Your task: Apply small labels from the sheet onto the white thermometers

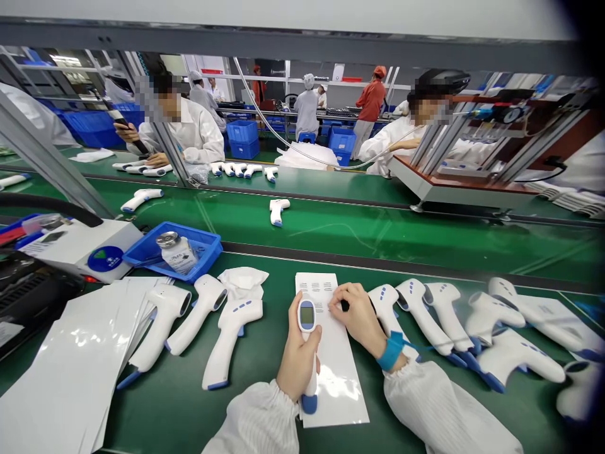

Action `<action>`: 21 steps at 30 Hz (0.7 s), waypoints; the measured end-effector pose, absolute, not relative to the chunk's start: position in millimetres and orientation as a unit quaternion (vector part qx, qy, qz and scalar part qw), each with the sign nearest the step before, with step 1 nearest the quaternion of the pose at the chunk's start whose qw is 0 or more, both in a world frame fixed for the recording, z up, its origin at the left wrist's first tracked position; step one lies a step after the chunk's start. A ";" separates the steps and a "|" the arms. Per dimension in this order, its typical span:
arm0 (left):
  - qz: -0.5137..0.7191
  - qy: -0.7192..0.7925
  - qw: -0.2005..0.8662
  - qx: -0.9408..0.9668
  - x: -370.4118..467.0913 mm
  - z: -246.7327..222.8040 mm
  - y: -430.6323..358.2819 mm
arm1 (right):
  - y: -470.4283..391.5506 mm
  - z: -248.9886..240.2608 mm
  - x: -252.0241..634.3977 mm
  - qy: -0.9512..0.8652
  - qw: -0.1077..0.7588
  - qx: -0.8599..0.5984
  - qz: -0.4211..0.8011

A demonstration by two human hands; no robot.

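My left hand is wrapped round a white and blue thermometer, its small grey screen facing up. Beneath it lies a white sheet of labels with small printed text near its top. The fingers of my right hand are pinched together at the sheet's upper right edge; whatever they hold, if anything, is too small to make out. A blue band circles my right wrist. Several more thermometers lie close by on the right, and three others rest on the left.
Stacked white sheets cover the left of the green table. Behind them are a blue tray with a bottle and a white device. A green conveyor carries thermometers. People sit beyond, near a metal fixture.
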State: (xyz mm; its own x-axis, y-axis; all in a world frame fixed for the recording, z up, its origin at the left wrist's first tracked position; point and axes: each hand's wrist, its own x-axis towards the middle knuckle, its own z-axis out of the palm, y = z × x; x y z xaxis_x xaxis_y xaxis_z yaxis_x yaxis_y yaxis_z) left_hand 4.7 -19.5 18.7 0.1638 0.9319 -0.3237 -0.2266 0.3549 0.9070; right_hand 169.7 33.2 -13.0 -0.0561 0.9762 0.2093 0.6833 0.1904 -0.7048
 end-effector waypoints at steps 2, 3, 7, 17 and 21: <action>0.434 0.477 0.667 0.372 4.4 15.1 -19.5 | 16.3 0.2 166.4 -0.740 0.313 -0.556 0.212; 0.435 0.475 0.666 0.377 4.0 12.6 -19.4 | 6.3 7.4 165.0 -0.763 0.296 -0.530 0.222; 0.465 0.463 0.629 0.416 2.5 4.6 -18.7 | -25.2 35.7 158.9 -0.750 0.256 -0.454 0.407; 0.463 0.473 0.632 0.403 5.1 19.2 -18.5 | 14.2 47.4 133.5 -0.646 0.398 -0.508 0.408; 0.449 0.477 0.645 0.394 5.8 21.4 -19.3 | 19.1 45.8 129.9 -0.626 0.418 -0.510 0.418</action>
